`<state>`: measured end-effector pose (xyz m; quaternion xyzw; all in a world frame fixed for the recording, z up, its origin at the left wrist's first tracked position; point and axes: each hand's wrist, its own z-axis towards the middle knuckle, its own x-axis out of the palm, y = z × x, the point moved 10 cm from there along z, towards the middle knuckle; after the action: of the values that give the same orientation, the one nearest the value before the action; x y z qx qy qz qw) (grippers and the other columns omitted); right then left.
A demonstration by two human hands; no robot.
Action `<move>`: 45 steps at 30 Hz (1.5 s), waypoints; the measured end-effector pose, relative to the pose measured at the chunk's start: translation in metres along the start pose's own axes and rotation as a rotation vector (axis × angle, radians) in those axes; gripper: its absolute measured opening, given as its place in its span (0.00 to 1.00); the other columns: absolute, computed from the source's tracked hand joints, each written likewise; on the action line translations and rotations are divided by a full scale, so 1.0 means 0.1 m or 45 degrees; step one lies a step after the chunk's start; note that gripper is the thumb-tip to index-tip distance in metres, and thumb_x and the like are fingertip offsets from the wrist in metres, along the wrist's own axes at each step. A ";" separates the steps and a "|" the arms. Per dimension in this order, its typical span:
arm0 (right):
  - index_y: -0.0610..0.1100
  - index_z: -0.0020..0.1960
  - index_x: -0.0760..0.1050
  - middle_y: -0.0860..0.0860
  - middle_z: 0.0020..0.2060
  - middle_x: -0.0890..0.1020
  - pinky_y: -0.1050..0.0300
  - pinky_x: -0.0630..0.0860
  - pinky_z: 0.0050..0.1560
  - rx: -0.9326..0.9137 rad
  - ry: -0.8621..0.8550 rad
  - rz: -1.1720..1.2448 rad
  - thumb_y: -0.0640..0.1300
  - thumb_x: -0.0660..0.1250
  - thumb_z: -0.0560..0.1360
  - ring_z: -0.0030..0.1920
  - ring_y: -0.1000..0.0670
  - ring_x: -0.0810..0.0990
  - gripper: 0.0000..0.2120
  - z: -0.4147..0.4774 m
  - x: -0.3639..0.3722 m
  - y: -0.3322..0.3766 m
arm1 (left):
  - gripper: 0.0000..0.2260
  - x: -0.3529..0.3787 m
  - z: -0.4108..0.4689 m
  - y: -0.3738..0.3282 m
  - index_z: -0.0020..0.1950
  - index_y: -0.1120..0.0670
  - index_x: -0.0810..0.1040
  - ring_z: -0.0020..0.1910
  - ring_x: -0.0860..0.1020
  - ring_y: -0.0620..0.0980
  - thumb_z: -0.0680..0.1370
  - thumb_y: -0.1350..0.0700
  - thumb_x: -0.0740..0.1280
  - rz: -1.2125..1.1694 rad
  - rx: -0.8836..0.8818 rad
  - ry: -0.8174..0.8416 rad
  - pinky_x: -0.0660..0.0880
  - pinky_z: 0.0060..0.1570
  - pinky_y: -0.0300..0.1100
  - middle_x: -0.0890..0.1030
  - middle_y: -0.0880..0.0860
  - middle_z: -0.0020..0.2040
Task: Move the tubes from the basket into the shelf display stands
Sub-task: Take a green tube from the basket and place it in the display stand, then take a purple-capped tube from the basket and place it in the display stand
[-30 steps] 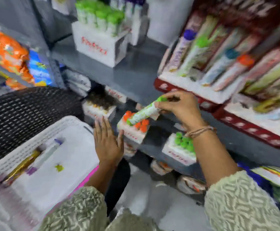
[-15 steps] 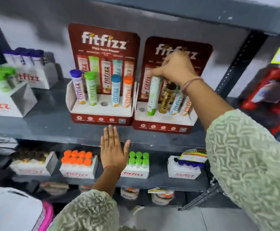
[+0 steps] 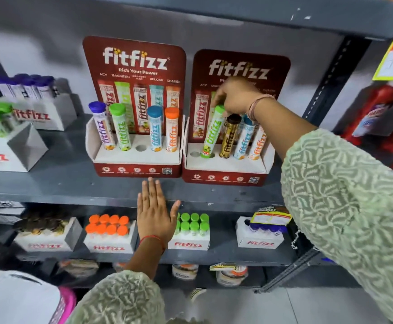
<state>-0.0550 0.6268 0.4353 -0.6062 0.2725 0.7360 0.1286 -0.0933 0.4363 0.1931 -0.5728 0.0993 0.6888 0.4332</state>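
Observation:
My right hand (image 3: pixel 235 97) grips the cap of a green-capped tube (image 3: pixel 212 134), whose foot sits tilted in the second hole of the right red display stand (image 3: pixel 226 169). A gold, a blue and an orange tube stand to its right; the leftmost hole is bare. The left display stand (image 3: pixel 134 160) holds purple, green, blue and orange tubes with its middle hole (image 3: pixel 141 148) bare. My left hand (image 3: pixel 154 211) hovers flat and open at the shelf's front edge, holding nothing. A corner of the white basket (image 3: pixel 15 298) shows bottom left.
White fitfizz boxes with green- and purple-capped tubes (image 3: pixel 15 127) stand left on the grey shelf (image 3: pixel 62 183). The shelf below carries boxes of orange (image 3: pixel 108 232), green (image 3: pixel 191 230) and purple (image 3: pixel 261 232) capped tubes. A dark upright post (image 3: pixel 331 80) and red packs (image 3: pixel 377 115) are at right.
The view swung from the basket up to the shelf. My right hand carried the green tube to the right stand and lowered its foot into the second hole. My left hand left the basket.

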 end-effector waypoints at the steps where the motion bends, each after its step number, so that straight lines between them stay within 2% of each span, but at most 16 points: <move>1: 0.42 0.52 0.81 0.46 0.59 0.81 0.62 0.71 0.53 -0.025 -0.012 -0.004 0.27 0.69 0.67 0.60 0.48 0.76 0.17 -0.01 0.00 0.02 | 0.36 0.00 0.00 -0.01 0.71 0.65 0.55 0.71 0.53 0.59 0.77 0.38 0.39 0.005 0.002 0.000 0.40 0.69 0.44 0.59 0.65 0.72; 7: 0.42 0.49 0.82 0.45 0.60 0.79 0.60 0.71 0.56 -0.132 -0.043 -0.090 0.23 0.63 0.67 0.61 0.46 0.75 0.20 -0.01 0.00 0.06 | 0.36 0.02 0.00 -0.01 0.71 0.65 0.55 0.71 0.53 0.59 0.77 0.37 0.38 0.026 0.023 0.015 0.39 0.68 0.43 0.58 0.64 0.72; 13: 0.43 0.50 0.82 0.44 0.60 0.78 0.53 0.77 0.58 -0.169 0.063 -0.197 0.25 0.67 0.67 0.57 0.44 0.77 0.18 0.00 0.26 0.08 | 0.37 0.02 0.00 -0.01 0.72 0.64 0.54 0.72 0.51 0.59 0.76 0.37 0.36 0.039 0.043 0.010 0.38 0.68 0.43 0.56 0.64 0.73; 17: 0.43 0.49 0.82 0.43 0.59 0.79 0.51 0.79 0.56 -0.172 0.046 -0.183 0.24 0.65 0.67 0.55 0.44 0.79 0.19 0.03 0.30 0.09 | 0.39 0.01 0.00 -0.01 0.73 0.61 0.47 0.72 0.44 0.55 0.73 0.34 0.30 0.080 0.048 -0.032 0.35 0.69 0.45 0.50 0.61 0.74; 19: 0.45 0.51 0.81 0.44 0.61 0.78 0.54 0.78 0.57 -0.173 0.068 -0.180 0.24 0.65 0.68 0.56 0.45 0.78 0.20 0.02 0.30 0.05 | 0.39 0.01 0.00 -0.01 0.72 0.59 0.41 0.72 0.40 0.53 0.70 0.33 0.26 0.068 0.065 -0.017 0.37 0.70 0.46 0.45 0.59 0.74; 21: 0.46 0.55 0.79 0.45 0.64 0.75 0.68 0.77 0.53 -0.189 0.057 -0.163 0.24 0.63 0.69 0.54 0.48 0.78 0.23 -0.03 0.28 0.03 | 0.38 -0.04 0.00 -0.03 0.71 0.58 0.40 0.72 0.40 0.52 0.70 0.33 0.26 0.014 0.119 -0.004 0.37 0.70 0.45 0.45 0.58 0.74; 22: 0.47 0.58 0.78 0.45 0.67 0.73 0.71 0.75 0.54 -0.214 0.033 -0.131 0.23 0.60 0.69 0.57 0.49 0.77 0.26 -0.07 0.27 0.05 | 0.37 -0.10 -0.01 -0.03 0.71 0.58 0.42 0.72 0.42 0.52 0.72 0.34 0.29 -0.016 0.151 -0.014 0.36 0.70 0.43 0.47 0.58 0.74; 24: 0.47 0.63 0.74 0.46 0.71 0.68 0.58 0.67 0.70 -0.271 -0.088 -0.094 0.21 0.56 0.67 0.69 0.46 0.68 0.32 -0.17 0.24 0.15 | 0.33 -0.26 -0.08 0.05 0.73 0.61 0.48 0.72 0.46 0.52 0.77 0.37 0.37 -0.049 0.187 -0.053 0.36 0.70 0.40 0.53 0.59 0.73; 25: 0.46 0.63 0.74 0.45 0.70 0.69 0.51 0.63 0.73 -0.341 -0.217 -0.088 0.22 0.54 0.66 0.70 0.44 0.65 0.32 -0.26 0.21 0.29 | 0.32 -0.35 -0.14 0.15 0.72 0.62 0.51 0.72 0.46 0.51 0.78 0.39 0.40 -0.056 0.183 -0.088 0.38 0.70 0.40 0.55 0.60 0.73; 27: 0.41 0.55 0.79 0.43 0.63 0.78 0.44 0.69 0.67 -0.597 -0.510 -0.019 0.26 0.53 0.64 0.64 0.40 0.73 0.26 -0.52 0.28 0.74 | 0.30 -0.51 -0.32 0.45 0.72 0.63 0.54 0.73 0.47 0.53 0.79 0.42 0.43 -0.055 0.108 -0.164 0.41 0.71 0.42 0.59 0.62 0.72; 29: 0.40 0.46 0.81 0.42 0.52 0.84 0.49 0.76 0.55 -0.858 -0.607 0.089 0.31 0.53 0.64 0.53 0.41 0.79 0.21 -0.81 0.69 1.25 | 0.30 -0.60 -0.60 0.87 0.71 0.65 0.56 0.72 0.51 0.57 0.79 0.42 0.43 -0.035 -0.061 -0.214 0.43 0.70 0.45 0.60 0.65 0.71; 33: 0.43 0.43 0.82 0.45 0.46 0.86 0.52 0.80 0.47 -1.308 -0.317 0.193 0.33 0.64 0.65 0.45 0.43 0.82 0.11 -1.31 2.00 2.42 | 0.32 -0.61 -1.59 1.97 0.71 0.65 0.57 0.70 0.56 0.61 0.78 0.41 0.44 0.039 -0.582 -0.207 0.50 0.68 0.52 0.62 0.65 0.71; 36: 0.40 0.41 0.82 0.43 0.43 0.87 0.54 0.81 0.44 -1.499 -0.023 0.283 0.34 0.60 0.64 0.41 0.42 0.84 0.13 -1.59 2.78 3.17 | 0.32 -0.70 -2.40 2.58 0.70 0.66 0.57 0.70 0.57 0.63 0.78 0.41 0.45 0.132 -0.907 -0.189 0.50 0.67 0.54 0.61 0.66 0.71; 40: 0.40 0.39 0.83 0.42 0.39 0.87 0.56 0.75 0.43 -1.619 0.275 0.281 0.32 0.59 0.62 0.37 0.43 0.84 0.14 -1.89 3.73 4.08 | 0.35 -0.69 -3.23 3.05 0.71 0.65 0.57 0.70 0.56 0.62 0.77 0.38 0.41 0.181 -1.188 -0.131 0.47 0.68 0.52 0.61 0.66 0.71; 42: 0.38 0.47 0.82 0.39 0.46 0.86 0.52 0.76 0.48 -1.595 0.443 0.267 0.31 0.61 0.67 0.45 0.39 0.83 0.14 -1.95 4.26 4.48 | 0.35 -0.59 -3.52 3.18 0.71 0.65 0.57 0.70 0.56 0.61 0.77 0.37 0.41 0.198 -1.280 -0.112 0.46 0.68 0.51 0.60 0.64 0.71; 45: 0.38 0.63 0.72 0.37 0.62 0.77 0.47 0.70 0.64 -1.432 0.692 0.143 0.34 0.59 0.74 0.63 0.37 0.73 0.18 -1.92 5.07 4.89 | 0.34 -0.53 -3.69 3.23 0.72 0.64 0.56 0.72 0.53 0.58 0.77 0.38 0.42 0.259 -1.315 -0.134 0.44 0.70 0.48 0.58 0.62 0.72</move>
<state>-0.2690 0.0480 0.0453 -0.7313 -0.1020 0.5920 -0.3230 -0.0650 -0.0188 0.0036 -0.6636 -0.2195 0.7145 0.0299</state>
